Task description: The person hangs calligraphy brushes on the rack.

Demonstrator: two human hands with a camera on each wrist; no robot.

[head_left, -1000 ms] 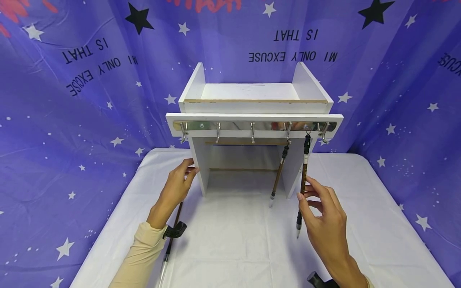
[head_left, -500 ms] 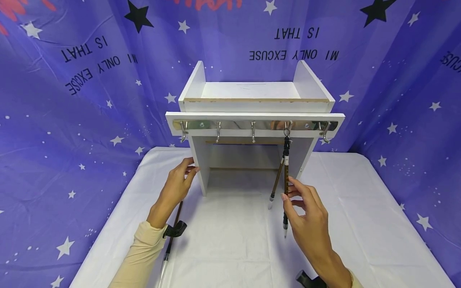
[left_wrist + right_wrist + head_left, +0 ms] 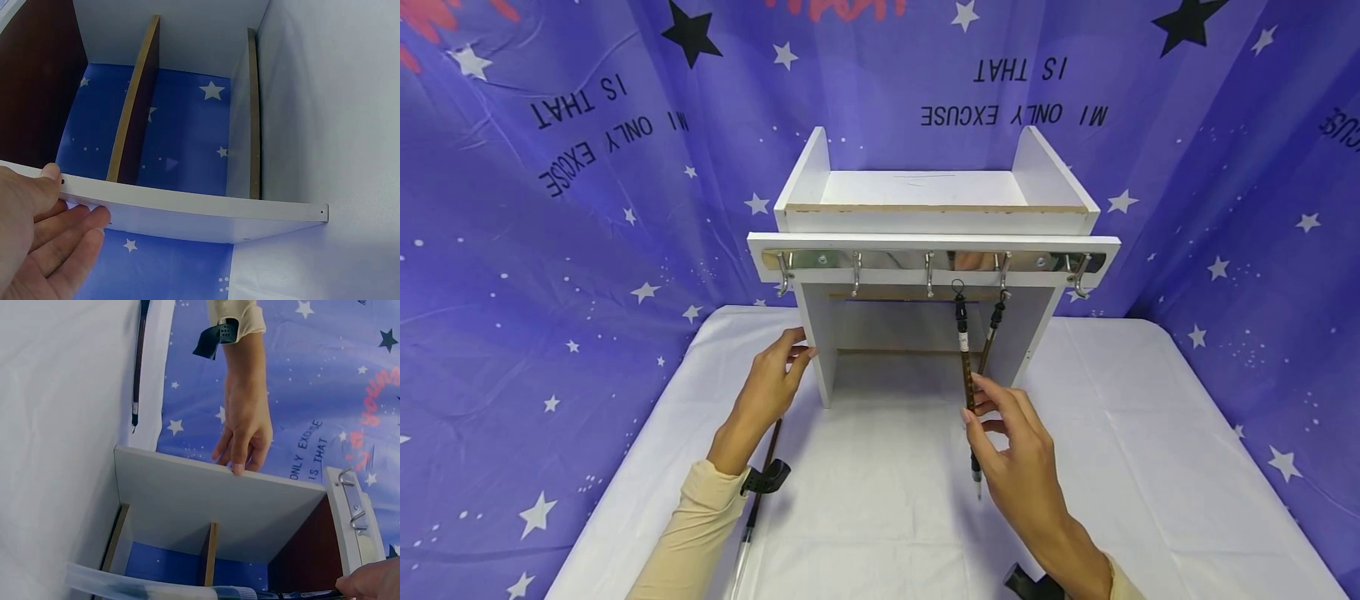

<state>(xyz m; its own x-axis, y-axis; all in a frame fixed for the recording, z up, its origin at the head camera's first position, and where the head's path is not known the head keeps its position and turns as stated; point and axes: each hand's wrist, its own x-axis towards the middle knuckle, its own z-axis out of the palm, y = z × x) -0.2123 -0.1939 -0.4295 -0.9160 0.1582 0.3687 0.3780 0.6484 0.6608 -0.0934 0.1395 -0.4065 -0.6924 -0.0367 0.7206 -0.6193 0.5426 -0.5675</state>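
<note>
A brown brush with a black top and wire loop (image 3: pixel 966 350) is pinched between the thumb and fingers of the right hand (image 3: pixel 1018 458); its loop stands just below the hook rail, between two hooks. Behind it a second brush (image 3: pixel 992 333) hangs from the fourth hook from the left. The left hand (image 3: pixel 763 400) grips the front edge of the left side panel of the white shelf (image 3: pixel 820 358); in the left wrist view its thumb and fingers (image 3: pixel 81 222) straddle that panel edge. The held brush's clear tip (image 3: pixel 125 581) crosses the bottom of the right wrist view.
Five silver hooks line the metal strip (image 3: pixel 891 261) on the shelf's front board. Another brush (image 3: pixel 751 517) lies on the white-covered table (image 3: pixel 865 517), partly under the left forearm. A purple star-printed curtain (image 3: pixel 625 167) surrounds the table behind and at both sides.
The right hand has carried its brush leftward from near the fifth hook, past the hanging brush, to left of the fourth hook. The left hand has stayed at the panel.
</note>
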